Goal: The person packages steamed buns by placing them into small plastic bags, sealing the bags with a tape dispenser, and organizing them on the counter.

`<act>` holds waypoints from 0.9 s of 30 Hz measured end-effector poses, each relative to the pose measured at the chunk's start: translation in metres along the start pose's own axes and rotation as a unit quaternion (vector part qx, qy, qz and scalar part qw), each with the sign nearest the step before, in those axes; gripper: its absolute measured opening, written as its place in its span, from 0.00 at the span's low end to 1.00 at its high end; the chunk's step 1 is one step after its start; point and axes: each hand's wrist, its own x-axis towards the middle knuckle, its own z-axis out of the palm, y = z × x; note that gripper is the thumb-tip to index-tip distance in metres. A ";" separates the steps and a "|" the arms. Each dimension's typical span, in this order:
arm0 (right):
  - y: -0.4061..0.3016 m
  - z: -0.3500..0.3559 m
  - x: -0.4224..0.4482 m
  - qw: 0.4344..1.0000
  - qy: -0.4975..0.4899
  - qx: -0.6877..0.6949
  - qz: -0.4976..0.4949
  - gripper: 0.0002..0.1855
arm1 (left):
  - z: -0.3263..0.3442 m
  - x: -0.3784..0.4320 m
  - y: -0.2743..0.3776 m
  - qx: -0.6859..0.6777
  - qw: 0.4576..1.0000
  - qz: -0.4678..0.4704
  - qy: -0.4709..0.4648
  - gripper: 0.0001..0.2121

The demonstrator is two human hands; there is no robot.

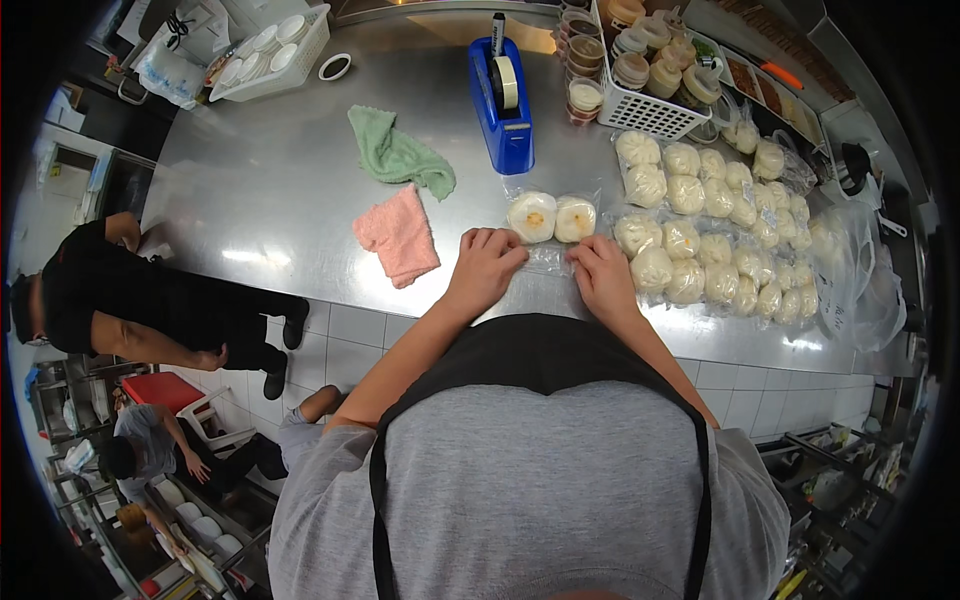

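Note:
Two white steamed buns, the left bun (532, 217) and the right bun (575, 219), lie side by side in a clear plastic bag (546, 259) on the steel counter. Both have yellowish-brown marks on the side facing up. My left hand (489, 264) pinches the near left corner of the bag, beside the left bun. At the near right corner, the fingers of my right hand (602, 274) are closed on the same plastic. The bag's loose end stretches flat between my hands. Just beyond the buns stands a blue tape dispenser (504, 139) with a roll of tape and a black marker (498, 34).
Rows of bagged buns (686, 259) lie to the right, near a plastic carrier bag (862, 277). Behind them stands a white basket (652, 112) of sauce bottles. A pink cloth (401, 236) and green cloth (397, 154) lie left. Two people are at the left.

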 end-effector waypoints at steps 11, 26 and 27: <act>-0.003 0.000 0.006 0.985 0.058 0.133 0.089 0.07 | -0.015 0.003 -0.006 -0.041 0.999 0.002 0.019 0.10; 0.006 -0.006 0.052 0.953 0.062 0.276 0.105 0.15 | -0.011 0.035 -0.002 -0.210 0.934 -0.252 0.143 0.05; 0.006 -0.008 0.054 0.957 0.034 0.251 0.140 0.15 | -0.013 0.037 -0.003 -0.179 0.965 -0.149 0.123 0.05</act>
